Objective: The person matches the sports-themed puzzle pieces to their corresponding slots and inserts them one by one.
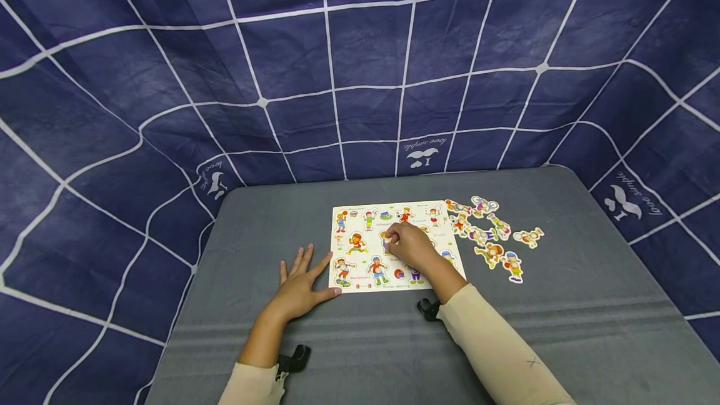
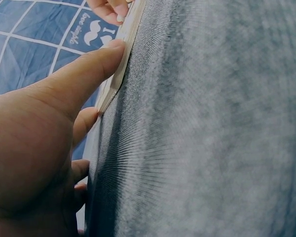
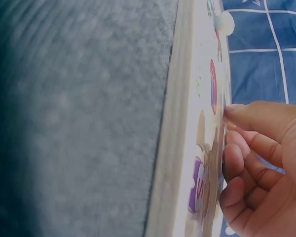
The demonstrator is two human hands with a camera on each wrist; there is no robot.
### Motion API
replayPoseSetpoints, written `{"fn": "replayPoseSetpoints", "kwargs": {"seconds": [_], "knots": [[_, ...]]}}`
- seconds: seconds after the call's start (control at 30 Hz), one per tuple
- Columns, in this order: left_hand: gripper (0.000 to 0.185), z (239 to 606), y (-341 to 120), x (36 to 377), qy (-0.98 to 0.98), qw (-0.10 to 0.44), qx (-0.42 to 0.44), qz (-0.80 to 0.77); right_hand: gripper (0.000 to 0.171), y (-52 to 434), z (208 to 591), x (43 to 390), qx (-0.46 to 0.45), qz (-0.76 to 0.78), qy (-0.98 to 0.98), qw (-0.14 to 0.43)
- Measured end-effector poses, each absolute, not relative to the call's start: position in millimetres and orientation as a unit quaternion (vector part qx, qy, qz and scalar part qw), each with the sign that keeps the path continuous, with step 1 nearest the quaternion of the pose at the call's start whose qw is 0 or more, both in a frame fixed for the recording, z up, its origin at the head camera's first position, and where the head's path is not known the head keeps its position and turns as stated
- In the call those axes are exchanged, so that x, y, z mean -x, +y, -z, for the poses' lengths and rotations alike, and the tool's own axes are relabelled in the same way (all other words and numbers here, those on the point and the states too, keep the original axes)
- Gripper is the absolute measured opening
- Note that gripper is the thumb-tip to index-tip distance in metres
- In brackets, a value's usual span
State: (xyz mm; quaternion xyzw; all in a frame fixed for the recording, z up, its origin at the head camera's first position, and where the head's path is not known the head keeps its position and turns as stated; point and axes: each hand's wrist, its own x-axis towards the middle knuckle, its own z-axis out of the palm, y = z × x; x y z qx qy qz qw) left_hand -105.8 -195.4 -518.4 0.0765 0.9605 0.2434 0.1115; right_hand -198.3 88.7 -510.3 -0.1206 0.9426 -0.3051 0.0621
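A white wooden puzzle board printed with sports figures lies flat on the table. My left hand is spread beside its left edge, with the thumb and index finger touching the board; in the left wrist view the thumb lies against the board's side. Over the middle of the board, my right hand pinches a puzzle piece between thumb and index finger, its other fingers curled. That piece is mostly hidden behind the fingertips. In the right wrist view, the pinching fingertips are right at the board's surface, and a pale round knob stands up farther along.
Several loose figure pieces lie to the right of the board, some overlapping its right edge. One piece lies farther right. The grey table is bordered by a blue checked curtain at the back and sides.
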Motion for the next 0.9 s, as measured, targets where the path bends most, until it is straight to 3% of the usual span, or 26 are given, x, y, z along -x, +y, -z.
{"fn": "replayPoseSetpoints", "kwargs": {"seconds": [0.27,0.53,0.9], "knots": [[0.088,518.6,-195.2,106.5,0.960,0.114,-0.075,-0.245,0.017,90.4,506.1,194.3,0.109,0.362,0.923,0.071],[0.089,520.7,-195.4,107.4,0.960,0.119,-0.073,-0.241,0.015,97.3,494.2,190.1,0.108,0.381,0.918,0.024],[0.089,521.5,-195.7,108.4,0.961,0.119,-0.073,-0.238,0.016,115.9,482.1,179.1,0.084,0.439,0.895,0.001]]}}
